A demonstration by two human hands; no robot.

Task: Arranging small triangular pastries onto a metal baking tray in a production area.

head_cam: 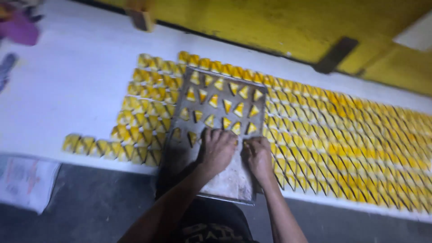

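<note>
Stretching across the frame was a long white tabletop [67,103], backed by a yellow painted wooden frame [279,22] along its far edge. Covering most of the white surface lay a wide field of small yellow-and-white triangular folded pieces [360,144] packed in tight rows, running from left of centre to the right edge. On top of those rows sat a flat grey rectangular metal tray [231,180], near edge overhanging the table, holding loose rows of the same triangular pieces [227,105] on its far half. Left hand [217,150] lay palm down on the tray, fingers curled together over pieces at the nearest row. Right hand [257,155] rested just beside it, fingers bunched on the tray; grip on any piece could not be told.
</note>
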